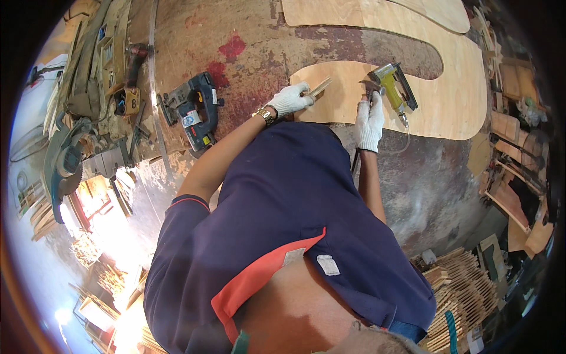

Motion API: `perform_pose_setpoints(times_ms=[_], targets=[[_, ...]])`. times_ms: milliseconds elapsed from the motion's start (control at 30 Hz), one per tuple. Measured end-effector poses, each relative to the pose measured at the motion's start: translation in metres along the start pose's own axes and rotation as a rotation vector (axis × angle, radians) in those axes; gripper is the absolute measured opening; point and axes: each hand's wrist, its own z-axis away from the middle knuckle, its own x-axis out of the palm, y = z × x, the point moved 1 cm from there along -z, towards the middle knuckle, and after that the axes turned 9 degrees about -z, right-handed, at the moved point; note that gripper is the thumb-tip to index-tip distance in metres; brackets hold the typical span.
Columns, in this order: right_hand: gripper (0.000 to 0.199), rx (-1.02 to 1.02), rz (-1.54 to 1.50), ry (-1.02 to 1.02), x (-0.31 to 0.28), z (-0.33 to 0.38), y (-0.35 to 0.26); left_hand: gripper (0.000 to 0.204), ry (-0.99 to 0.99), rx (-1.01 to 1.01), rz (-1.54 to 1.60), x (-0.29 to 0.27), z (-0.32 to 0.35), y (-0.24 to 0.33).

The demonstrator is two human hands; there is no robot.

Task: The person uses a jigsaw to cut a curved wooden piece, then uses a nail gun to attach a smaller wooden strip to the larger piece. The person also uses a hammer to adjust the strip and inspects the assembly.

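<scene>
Both my hands wear white knit gloves and reach over a large curved plywood cutout point(448, 88) lying on a stained workbench point(247, 35). My left hand point(290, 99), with a gold watch at the wrist, grips a small wooden strip point(320, 88) at the cutout's rounded end. My right hand point(369, 121) lies on the plywood with its fingers stretched out. Its fingertips are right beside a yellow pneumatic nail gun point(394, 86) that rests on the plywood, and I cannot see it gripping the gun. My dark blue shirt hides the near part of the bench.
A blue jigsaw point(191, 109) lies on the bench to the left, beside a long metal ruler point(154, 71). Further left are a drill point(131, 76) and a circular saw point(62, 168). Stacked wood slats point(460, 283) and offcuts point(513, 194) crowd the right side.
</scene>
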Motion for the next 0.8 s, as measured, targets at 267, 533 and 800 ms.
perform_pose_setpoints(times_ms=[267, 533, 800], targets=[[0.048, 0.103, 0.047, -0.12, 0.015, -0.01, 0.012, 0.055, 0.163, -0.121, -0.04, -0.006, 0.002, -0.002], [0.05, 0.236, 0.121, -0.159, 0.019, -0.005, -0.003, 0.072, 0.335, -0.063, -0.439, -0.018, 0.013, 0.004], [0.047, 0.414, -0.105, -0.172, 0.012, -0.007, 0.003, 0.039, 0.397, 0.252, -0.49, -0.006, -0.004, -0.01]])
